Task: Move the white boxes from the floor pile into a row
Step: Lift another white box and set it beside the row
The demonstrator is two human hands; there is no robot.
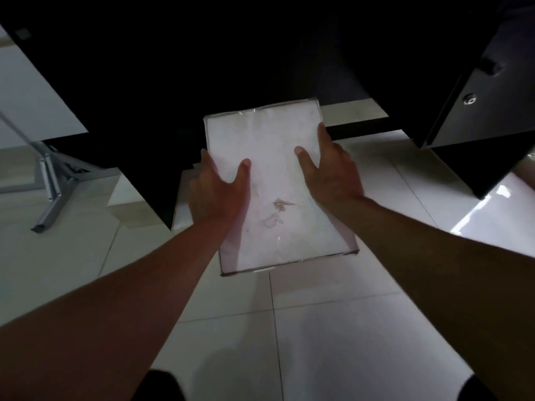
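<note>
Both hands clasp the flat white rectangular box wrapped in clear film (272, 192) at centre frame, above the pale tiled floor (333, 328): left hand (217, 192) on its left long edge, right hand (333, 172) on the right, thumbs on top, fingers curled beneath. It looks light and stiff, though the film seems slippery, so gripping both long edges suits it. Another white box (182, 204) lies below left, beside dark furniture (202, 68).

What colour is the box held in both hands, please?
White, with faint brownish scuffs near its middle: the box, seen in the head view.
</note>
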